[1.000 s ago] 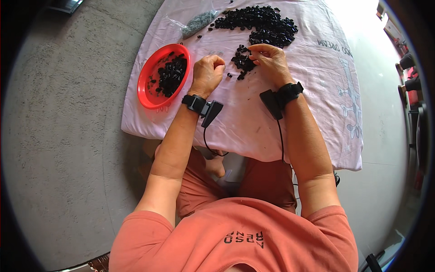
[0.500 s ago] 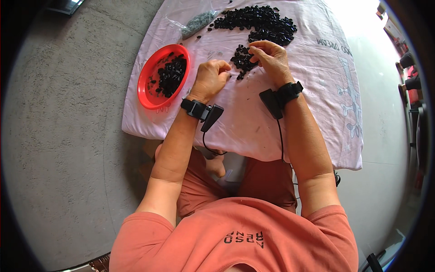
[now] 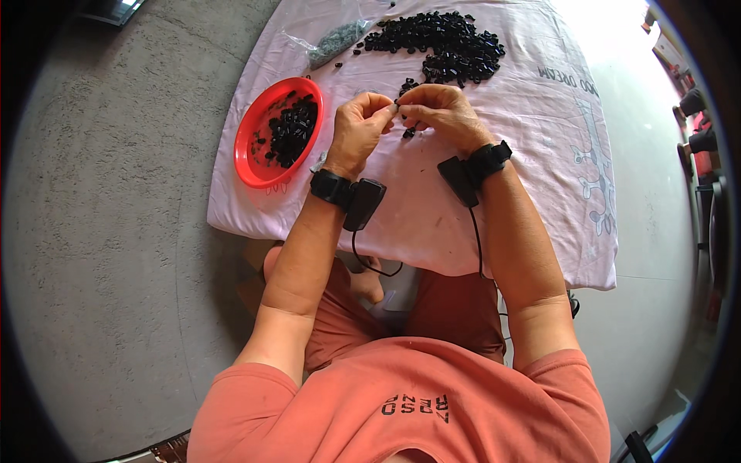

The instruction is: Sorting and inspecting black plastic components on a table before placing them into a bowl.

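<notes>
My left hand and my right hand meet fingertip to fingertip above the cloth. Between the pinched thumbs and forefingers is a small black piece, mostly hidden by the fingers; its exact kind is too small to tell. Under and just beyond my right hand lie several loose black pieces, partly covered by it. A larger pile of small, shiny black plastic pieces spreads over the far part of the table. To the left of my left hand stands a red round tray with more black pieces inside.
A clear plastic bag of small grey parts lies at the far left of the table, beside the pile. A pale pink cloth covers the table. Black devices with cables are strapped to both wrists, and the cables hang over the near edge.
My right hand has moved left and slightly nearer from the small group of black pieces. My left hand has turned and shifted a little, and the fingertips of both hands now meet.
</notes>
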`<action>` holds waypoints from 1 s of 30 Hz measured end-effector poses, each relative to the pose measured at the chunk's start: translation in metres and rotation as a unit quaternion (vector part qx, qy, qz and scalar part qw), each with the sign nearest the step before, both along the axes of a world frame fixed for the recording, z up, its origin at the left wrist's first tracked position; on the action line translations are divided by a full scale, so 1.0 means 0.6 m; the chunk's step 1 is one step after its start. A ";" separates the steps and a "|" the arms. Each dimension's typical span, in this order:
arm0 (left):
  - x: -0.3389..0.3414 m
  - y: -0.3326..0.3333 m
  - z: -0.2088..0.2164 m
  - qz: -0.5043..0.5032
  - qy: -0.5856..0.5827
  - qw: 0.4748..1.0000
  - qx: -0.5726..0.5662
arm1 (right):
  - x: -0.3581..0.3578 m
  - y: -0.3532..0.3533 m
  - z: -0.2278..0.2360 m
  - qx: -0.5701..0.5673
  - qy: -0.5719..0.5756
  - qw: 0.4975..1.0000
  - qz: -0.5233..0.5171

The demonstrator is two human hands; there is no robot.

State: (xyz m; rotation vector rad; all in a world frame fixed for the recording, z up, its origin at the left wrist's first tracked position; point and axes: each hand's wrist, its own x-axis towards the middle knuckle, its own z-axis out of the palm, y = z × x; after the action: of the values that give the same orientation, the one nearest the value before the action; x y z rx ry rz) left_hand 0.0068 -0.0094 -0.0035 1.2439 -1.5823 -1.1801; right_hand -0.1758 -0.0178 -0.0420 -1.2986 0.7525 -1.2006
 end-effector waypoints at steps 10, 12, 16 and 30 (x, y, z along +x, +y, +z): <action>-0.013 0.002 -0.018 0.010 0.172 0.983 0.071 | 0.001 0.001 0.000 -0.006 -0.051 0.999 -0.016; -0.017 0.006 -0.008 0.017 0.155 0.987 0.040 | 0.001 0.005 0.004 0.012 -0.061 0.998 -0.023; -0.016 0.000 0.003 0.063 0.156 0.985 -0.022 | 0.004 0.009 0.012 0.048 -0.077 0.995 -0.029; -0.034 -0.012 0.014 0.052 0.080 0.988 -0.117 | 0.009 0.000 -0.003 0.007 -0.099 0.994 -0.037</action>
State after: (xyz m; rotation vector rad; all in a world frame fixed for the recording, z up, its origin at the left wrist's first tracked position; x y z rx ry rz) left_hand -0.0134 -0.0168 0.0052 1.0392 -1.4707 -0.9717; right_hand -0.1703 -0.0180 -0.0436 -1.1289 0.6680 -1.3605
